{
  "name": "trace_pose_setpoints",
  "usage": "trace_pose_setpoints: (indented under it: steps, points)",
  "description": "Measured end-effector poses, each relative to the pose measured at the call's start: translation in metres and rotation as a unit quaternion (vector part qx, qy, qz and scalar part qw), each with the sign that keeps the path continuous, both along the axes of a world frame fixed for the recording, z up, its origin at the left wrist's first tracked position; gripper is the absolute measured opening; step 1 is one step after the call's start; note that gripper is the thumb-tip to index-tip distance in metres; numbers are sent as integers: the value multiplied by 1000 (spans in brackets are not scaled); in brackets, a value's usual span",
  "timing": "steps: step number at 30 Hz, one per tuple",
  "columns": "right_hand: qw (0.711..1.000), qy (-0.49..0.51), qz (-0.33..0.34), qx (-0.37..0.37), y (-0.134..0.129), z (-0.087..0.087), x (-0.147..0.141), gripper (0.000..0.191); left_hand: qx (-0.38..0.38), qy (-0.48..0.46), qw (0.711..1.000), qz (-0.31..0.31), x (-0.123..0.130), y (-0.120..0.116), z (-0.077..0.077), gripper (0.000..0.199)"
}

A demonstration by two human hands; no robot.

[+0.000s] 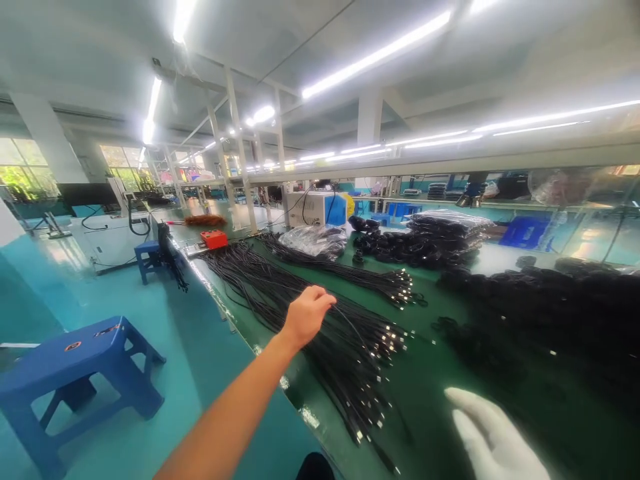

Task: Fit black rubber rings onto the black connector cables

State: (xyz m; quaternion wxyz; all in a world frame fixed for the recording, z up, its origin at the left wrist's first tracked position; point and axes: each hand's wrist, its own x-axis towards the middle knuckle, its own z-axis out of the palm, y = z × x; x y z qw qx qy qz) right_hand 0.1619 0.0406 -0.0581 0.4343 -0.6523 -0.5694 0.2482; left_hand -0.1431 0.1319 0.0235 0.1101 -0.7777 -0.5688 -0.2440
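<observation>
Above a spread bundle of black cables [340, 360] with shiny metal connector ends, my bare left hand [309, 313] pinches one thin black cable [353, 323]. That cable curves down to the right toward the other connectors. My right hand [490, 433], in a white glove, is low at the right over the green table [425, 407]. Its fingers are apart, with nothing seen between them. A second, smaller cable bundle [360, 270] lies behind the first, its connector ends also toward the right.
Dark piles of coiled cables [545, 313] cover the table's right side. Behind are bagged stacks [445, 230], a clear plastic bag [315, 241] and a white-and-blue machine [317, 208]. A red block [214, 239] stands at the far left end. A blue stool [80, 360] is on the floor.
</observation>
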Motion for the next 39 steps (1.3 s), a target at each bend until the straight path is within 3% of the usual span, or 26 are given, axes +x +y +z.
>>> trace_pose_setpoints:
  steps: [2,4,6,8,10,11,13,15,17,20,24,27,31,34,36,38,39]
  points:
    - [995,93,-26,-30,-1,13,5,46,28,-27,999,-23,20,-10,8,26]
    - [954,279,92,-58,-8,28,4,53,63,-46,996,-48,39,-14,17,28]
    - [834,446,279,-169,-16,37,0,67,102,-38,993,-53,56,-13,24,28]
    - [722,513,404,-231,-22,38,-5,61,115,-3,993,-33,71,-11,27,28]
    - [656,527,465,-274,-26,31,-6,44,92,33,995,-29,87,-16,25,26]
    - [637,534,475,-290,-27,27,-5,37,77,41,995,-52,94,-23,23,26]
    - [605,549,483,-314,-27,19,-4,32,20,39,985,-164,110,-41,17,31]
    - [570,565,495,-333,-26,17,-3,33,-91,29,947,-307,124,-60,14,25]
    - [545,577,497,-351,-25,18,-2,35,-206,15,899,-386,135,-70,14,14]
    - [551,583,477,-359,-25,22,-2,41,-267,-3,879,-395,144,-67,21,22]
    - [577,571,476,-338,-23,20,-2,41,-262,24,877,-402,153,-54,36,24]
    - [580,561,490,-331,-22,16,0,37,-253,30,880,-400,161,-50,37,24]
    - [597,568,503,-262,-23,27,13,34,-268,-45,880,-389,162,-44,11,29]
    - [635,615,450,-127,-21,46,33,27,-224,-13,939,-261,150,-37,-14,31]
    - [621,661,417,-64,-18,59,47,22,-180,25,965,-190,141,-37,-26,31]
    - [598,693,401,-35,-15,70,59,25,-159,66,972,-161,136,-49,-35,29]
    - [603,695,392,-27,-15,74,63,25,-155,89,971,-159,136,-59,-39,28]
